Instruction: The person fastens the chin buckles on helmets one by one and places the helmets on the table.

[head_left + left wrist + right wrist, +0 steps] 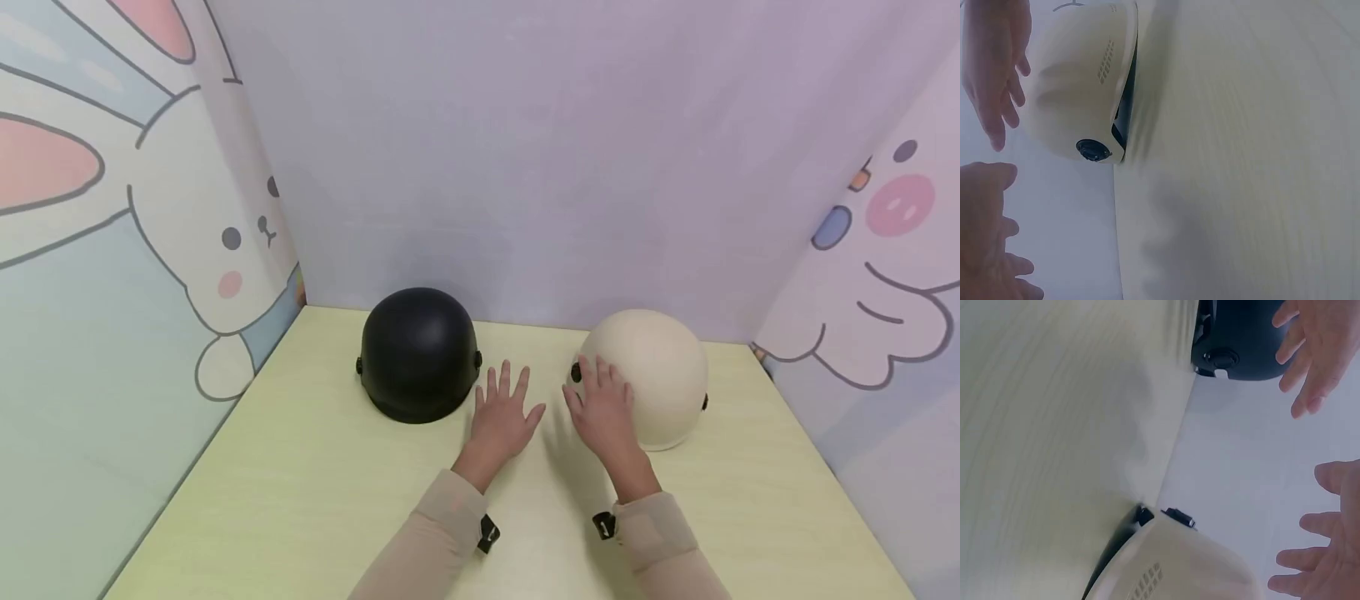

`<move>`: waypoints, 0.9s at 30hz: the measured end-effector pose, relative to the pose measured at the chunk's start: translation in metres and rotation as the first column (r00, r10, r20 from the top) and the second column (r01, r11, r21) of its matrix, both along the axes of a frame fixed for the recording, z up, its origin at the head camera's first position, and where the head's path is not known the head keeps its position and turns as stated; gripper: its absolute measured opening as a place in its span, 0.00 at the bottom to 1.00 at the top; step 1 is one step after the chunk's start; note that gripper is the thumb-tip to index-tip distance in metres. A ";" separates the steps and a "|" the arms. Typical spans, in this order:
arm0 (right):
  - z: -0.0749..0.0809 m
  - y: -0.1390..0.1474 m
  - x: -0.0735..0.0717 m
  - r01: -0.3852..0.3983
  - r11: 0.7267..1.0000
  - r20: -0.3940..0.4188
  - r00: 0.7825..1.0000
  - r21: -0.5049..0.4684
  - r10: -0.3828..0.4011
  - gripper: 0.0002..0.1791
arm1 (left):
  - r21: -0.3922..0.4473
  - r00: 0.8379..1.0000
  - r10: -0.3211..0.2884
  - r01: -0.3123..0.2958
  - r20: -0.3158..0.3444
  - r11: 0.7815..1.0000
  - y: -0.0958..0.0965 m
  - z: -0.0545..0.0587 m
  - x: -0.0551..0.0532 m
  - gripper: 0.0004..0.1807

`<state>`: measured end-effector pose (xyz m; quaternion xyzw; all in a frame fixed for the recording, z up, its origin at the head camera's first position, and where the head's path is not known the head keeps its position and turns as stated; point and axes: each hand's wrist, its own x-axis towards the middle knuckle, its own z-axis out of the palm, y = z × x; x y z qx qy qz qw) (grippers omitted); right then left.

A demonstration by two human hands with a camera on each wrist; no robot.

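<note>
A black helmet [418, 354] sits dome up at the left of the table, a cream helmet [663, 375] likewise at the right. My left hand [501, 421] hovers with spread fingers beside the black helmet's right edge, holding nothing. In front of the cream helmet's left side is my right hand [606, 412], fingers extended and palm down. The right wrist view shows a small gap between that hand [1329, 544] and the cream helmet [1191, 562]. Vent holes and a dark round knob [1093, 150] on the cream helmet show in the left wrist view.
The pale wooden table [300, 500] meets a lilac curtain [510, 167] at its back edge. Side panels carry cartoon animals, a rabbit [202, 200] on the left. Small black wrist devices [487, 533] sit at both sleeve cuffs.
</note>
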<state>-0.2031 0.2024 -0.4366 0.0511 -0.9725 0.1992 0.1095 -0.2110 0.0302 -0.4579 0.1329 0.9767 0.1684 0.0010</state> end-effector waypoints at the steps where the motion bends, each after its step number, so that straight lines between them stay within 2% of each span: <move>1: 0.000 0.003 0.000 0.003 1.000 -0.014 1.000 -0.006 -0.003 0.34 | 0.013 1.000 -0.012 0.012 0.002 1.000 0.002 -0.001 0.000 0.37; 8: -0.001 0.028 0.002 0.038 0.997 -0.099 0.994 -0.068 -0.044 0.33 | 0.118 0.996 -0.084 0.084 -0.006 0.989 0.015 -0.007 0.000 0.37; 16: -0.004 0.044 0.004 0.037 0.991 -0.238 0.969 -0.127 -0.067 0.31 | 0.133 0.992 -0.127 0.128 -0.015 0.983 0.029 -0.009 0.000 0.37; 27: -0.008 0.068 0.008 0.075 0.979 -0.338 0.931 -0.191 -0.137 0.28 | 0.203 0.983 -0.177 0.184 -0.052 0.962 0.044 -0.008 -0.001 0.37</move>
